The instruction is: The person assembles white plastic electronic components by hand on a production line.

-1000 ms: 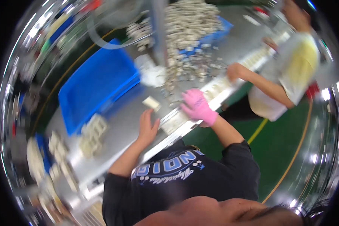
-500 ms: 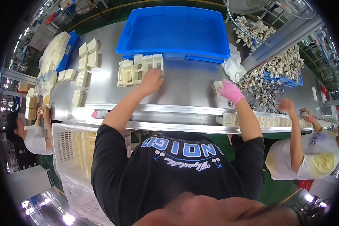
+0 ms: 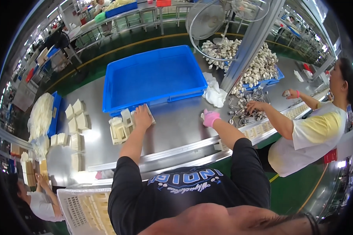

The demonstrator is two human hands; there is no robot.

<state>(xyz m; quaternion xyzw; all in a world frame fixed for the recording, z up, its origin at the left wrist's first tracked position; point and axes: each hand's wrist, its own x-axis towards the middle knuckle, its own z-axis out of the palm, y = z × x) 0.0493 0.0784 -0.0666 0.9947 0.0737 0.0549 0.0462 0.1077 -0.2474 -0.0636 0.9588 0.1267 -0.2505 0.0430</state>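
Head view, looking down: the left hand (image 3: 142, 116) lies flat and open, palm down, on a cluster of cream plastic parts (image 3: 122, 124) on the steel bench (image 3: 176, 125); it presses on them rather than gripping any one. The cluster sits just at 6 o'clock of the blue tray (image 3: 155, 76), touching or nearly touching its near rim. The right hand (image 3: 211, 117), in a pink glove, rests on the bench at 3 o'clock of the left hand, well apart from it. Its fingers curl around a small pale piece (image 3: 203, 115) at its 9 o'clock edge, but how firmly they close on it I cannot tell.

At 12 o'clock of the gloved hand a crumpled white cloth (image 3: 215, 92) lies beside the tray's right corner. Farther toward 1 o'clock a heap of pale wired parts (image 3: 259, 68) is piled around a slanted metal post (image 3: 255, 39), with a fan (image 3: 208, 23) behind it.

At 9 o'clock of the left hand, more cream blocks (image 3: 76, 117) lie in loose rows, and beyond them a pile of white pieces (image 3: 41, 115) sits by the bench's edge. At 3 o'clock a co-worker in a white and yellow shirt (image 3: 313, 133) reaches a hand (image 3: 255, 105) into the tangle of wires. At 7 o'clock a white slatted crate (image 3: 82, 207) holds cream parts.
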